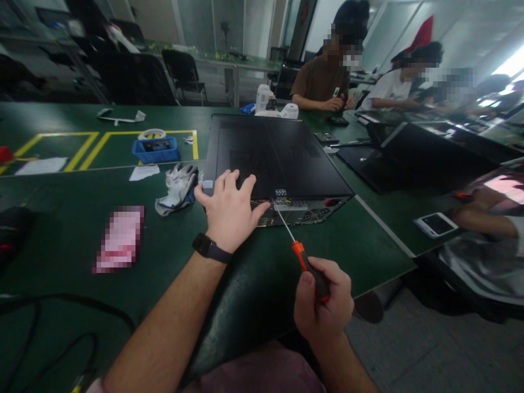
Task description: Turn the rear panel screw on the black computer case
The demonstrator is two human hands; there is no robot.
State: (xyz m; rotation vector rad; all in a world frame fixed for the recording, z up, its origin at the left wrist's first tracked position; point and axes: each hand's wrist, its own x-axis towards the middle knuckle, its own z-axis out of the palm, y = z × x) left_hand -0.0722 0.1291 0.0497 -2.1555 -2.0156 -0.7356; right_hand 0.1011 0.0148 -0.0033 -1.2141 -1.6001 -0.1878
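Observation:
A black desktop computer case [278, 155] lies flat on the green table, its rear panel with ports and a fan grille facing me. Spread across the near left part of its cover, my left hand [229, 204] rests with the fingers apart and the thumb by the rear edge. My right hand [327, 300] is wrapped round the orange and black handle of a screwdriver [301, 254]. The screwdriver's shaft slants up and left, and its tip meets the rear edge of the case near my left thumb. Whether a screw sits under the tip is too small to tell.
Left of the case are work gloves [176, 188], a blue bin [154, 150] and a tape roll [151, 134]. Black cables [69, 300] lie at lower left. On the right are a phone [436, 225] and dark panels [434, 153]. Several people sit across and to the right.

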